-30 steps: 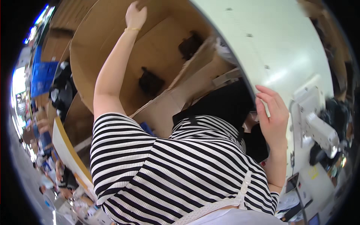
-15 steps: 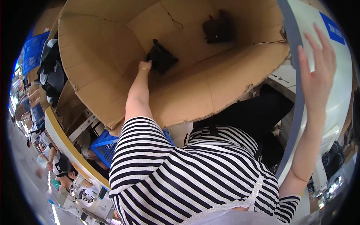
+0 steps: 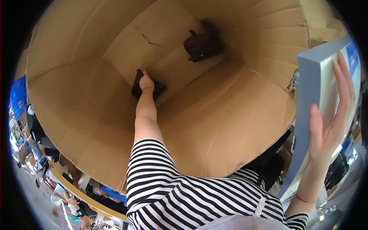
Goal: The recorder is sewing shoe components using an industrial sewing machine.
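Observation:
My left arm reaches down into a large open cardboard box [image 3: 214, 126]. Near the box's bottom my left hand [image 3: 146, 81] has its fingers closed on a dark, soft-looking black bundle [image 3: 159, 91]. Part of that bundle is hidden under the hand and wrist. Farther right on the bottom lies a second black bundle [image 3: 203, 46] with a short strap-like piece sticking up; its exact kind is unclear. Outside the box, my right hand [image 3: 331, 122] rests open, fingers stretched, on a white tabletop [image 3: 326, 88] with a thick grey edge.
A thin cord-like strand [image 3: 151, 41] lies on the box bottom. The box's rim surrounds my left arm. Left of the box are blue crates [image 3: 18, 96], dark piled items [image 3: 38, 132] and a yellow-edged table [image 3: 82, 195]. Other people are farther off at lower left.
My left hand has reached deeper over the near black bundle. I have leaned farther over the box, which now fills more of the view. My right hand stays on the tabletop.

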A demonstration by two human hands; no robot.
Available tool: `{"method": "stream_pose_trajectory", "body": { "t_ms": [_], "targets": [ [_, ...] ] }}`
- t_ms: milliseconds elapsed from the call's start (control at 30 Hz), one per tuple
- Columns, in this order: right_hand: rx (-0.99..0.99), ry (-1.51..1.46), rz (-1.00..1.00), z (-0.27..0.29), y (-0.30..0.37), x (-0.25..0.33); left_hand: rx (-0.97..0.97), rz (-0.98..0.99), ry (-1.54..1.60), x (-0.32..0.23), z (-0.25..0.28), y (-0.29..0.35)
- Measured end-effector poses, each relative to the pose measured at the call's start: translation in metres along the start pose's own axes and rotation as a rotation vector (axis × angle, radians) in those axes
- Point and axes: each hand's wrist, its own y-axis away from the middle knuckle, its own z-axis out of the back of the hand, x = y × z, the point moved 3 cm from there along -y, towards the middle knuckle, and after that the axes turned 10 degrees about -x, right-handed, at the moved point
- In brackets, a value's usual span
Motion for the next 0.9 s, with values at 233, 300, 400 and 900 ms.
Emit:
{"method": "stream_pose_trajectory", "body": {
  "t_ms": [233, 300, 400, 900],
  "targets": [
    [0.067, -0.074, -0.092, -0.007, -0.001, -0.003, 0.001, -0.536, -0.129, -0.196, 0.022, 0.006],
    [0.055, -0.092, -0.119, -0.007, 0.001, -0.005, 0.005, -0.570, -0.072, -0.256, 0.032, 0.017],
    [0.092, -0.086, -0.113, -0.005, 0.000, -0.007, 0.100, -0.574, -0.086, -0.326, 0.031, 0.035],
    [-0.053, -0.137, -0.021, 0.008, 0.003, -0.016, -0.069, -0.294, -0.054, -0.248, 0.039, 0.019]
  ]
}}
